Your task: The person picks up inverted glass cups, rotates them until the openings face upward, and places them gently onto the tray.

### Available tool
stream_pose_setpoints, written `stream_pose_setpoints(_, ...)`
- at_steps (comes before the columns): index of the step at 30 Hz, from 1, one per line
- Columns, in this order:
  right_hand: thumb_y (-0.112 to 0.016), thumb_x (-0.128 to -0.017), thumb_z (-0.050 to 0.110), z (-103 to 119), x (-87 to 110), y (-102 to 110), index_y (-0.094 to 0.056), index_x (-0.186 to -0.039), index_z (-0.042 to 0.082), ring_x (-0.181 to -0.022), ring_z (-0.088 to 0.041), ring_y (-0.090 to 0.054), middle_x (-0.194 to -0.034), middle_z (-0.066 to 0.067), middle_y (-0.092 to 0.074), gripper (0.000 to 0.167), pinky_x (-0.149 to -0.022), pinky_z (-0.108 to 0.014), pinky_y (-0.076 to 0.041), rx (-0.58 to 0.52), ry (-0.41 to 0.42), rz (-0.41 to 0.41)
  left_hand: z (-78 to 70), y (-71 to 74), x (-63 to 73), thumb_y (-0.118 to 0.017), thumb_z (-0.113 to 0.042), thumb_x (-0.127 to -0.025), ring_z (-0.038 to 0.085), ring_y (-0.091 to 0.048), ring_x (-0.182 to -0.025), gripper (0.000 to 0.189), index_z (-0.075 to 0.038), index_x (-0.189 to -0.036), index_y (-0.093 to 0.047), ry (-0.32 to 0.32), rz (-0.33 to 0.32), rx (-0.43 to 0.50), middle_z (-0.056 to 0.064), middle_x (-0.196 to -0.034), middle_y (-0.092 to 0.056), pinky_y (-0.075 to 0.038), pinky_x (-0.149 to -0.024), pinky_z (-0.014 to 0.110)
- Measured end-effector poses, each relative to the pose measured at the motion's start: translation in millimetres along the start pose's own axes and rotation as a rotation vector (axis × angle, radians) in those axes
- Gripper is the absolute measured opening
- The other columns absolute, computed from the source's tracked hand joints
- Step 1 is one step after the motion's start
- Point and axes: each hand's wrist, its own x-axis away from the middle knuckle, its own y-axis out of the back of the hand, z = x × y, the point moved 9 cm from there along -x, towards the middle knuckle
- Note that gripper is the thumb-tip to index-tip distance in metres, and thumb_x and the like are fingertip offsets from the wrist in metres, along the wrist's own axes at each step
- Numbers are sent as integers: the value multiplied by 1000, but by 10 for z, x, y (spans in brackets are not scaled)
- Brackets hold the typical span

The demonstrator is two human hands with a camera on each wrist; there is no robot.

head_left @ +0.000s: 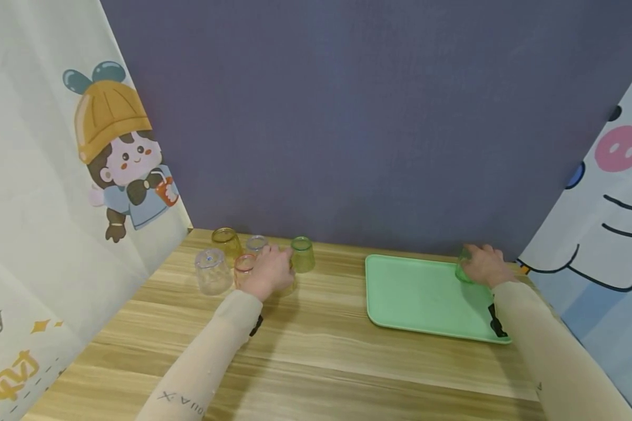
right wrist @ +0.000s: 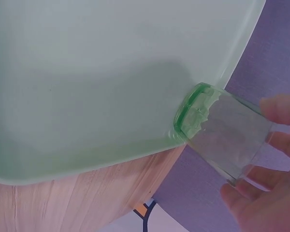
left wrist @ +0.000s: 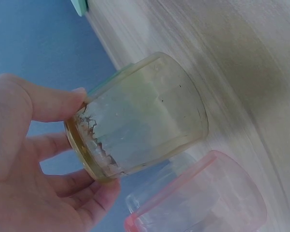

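Note:
My left hand (head_left: pixel 270 270) grips a pale yellow drinking glass (left wrist: pixel 145 111) by its amber base, with thumb and fingers around the edge. The glass is upside down, close over the table. A pink-rimmed glass (left wrist: pixel 217 193) stands beside it, and an upside-down green glass (head_left: pixel 302 257) is just to the right of the hand. At the far right, my right hand (head_left: pixel 487 266) holds another green glass (right wrist: pixel 227 130) near its mouth. That glass stands upright, its thick green base at the far right corner of the light green tray (head_left: pixel 416 298).
Left of my left hand are a clear glass (head_left: pixel 213 275), an amber glass (head_left: pixel 226 242) and a small clear glass (head_left: pixel 256 242), all upside down. A dark cloth wall (head_left: pixel 368 128) rises behind the wooden table (head_left: pixel 316 351); printed curtains hang at both sides.

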Motion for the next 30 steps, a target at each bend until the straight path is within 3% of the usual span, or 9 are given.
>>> stream_pose_setpoints(8,-50,-102,31,-34,-243,45,-28,-154,-8,-131,-68,-17,-147,-46,-22,69,-97,-81,-30,14,58,-4,37,-38,-125,-62,-28,-97,43,-44,-131,56,-8,-148,-51,56,13,86,25,-142,-50,-36,-111,58)
stream_pose_setpoints(15,-50,-102,29,-40,-396,129,-32,-151,-10,-128,-70,-21,-144,-48,-26,65,-97,-81,-29,31,123,-33,-19,-33,-247,-62,-30,-97,42,-45,-130,54,-6,-145,-54,65,-33,120,25,-139,-52,-36,-111,57)
stream_pose_setpoints(21,-52,-102,28,55,-291,163,-35,-149,-12,-129,-71,-22,-144,-48,-28,64,-99,-81,-27,6,146,-62,-11,-50,-265,-63,-31,-94,39,-48,-123,53,-7,-141,-58,81,-74,145,21,-133,-55,-41,-104,57)
stream_pose_setpoints(30,-54,-103,31,242,-134,182,-39,-148,-9,-129,-67,-28,-143,-44,-34,62,-101,-79,-29,-49,207,-109,-62,-14,-226,-66,-30,-93,36,-49,-119,48,-6,-134,-63,73,-108,225,18,-129,-57,-41,-103,54)
